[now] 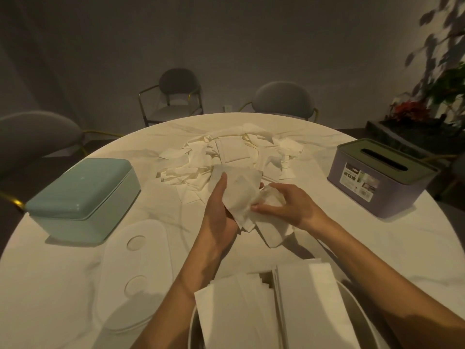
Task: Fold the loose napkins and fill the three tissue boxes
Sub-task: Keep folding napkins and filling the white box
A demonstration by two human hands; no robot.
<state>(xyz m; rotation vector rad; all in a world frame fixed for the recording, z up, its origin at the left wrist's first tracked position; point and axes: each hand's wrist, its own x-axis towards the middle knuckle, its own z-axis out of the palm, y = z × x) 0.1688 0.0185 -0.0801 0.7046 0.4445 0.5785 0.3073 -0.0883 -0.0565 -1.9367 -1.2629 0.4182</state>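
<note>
Head view: both hands at frame centre hold one crumpled napkin (241,197) above the counter (377,248). Left hand (220,205) cups it from beneath; right hand (284,206) pinches its edge. Likely feather-light, limp, easily torn; best taken by the corners and smoothed flat. Loose pile (226,154) lies just beyond.
</note>
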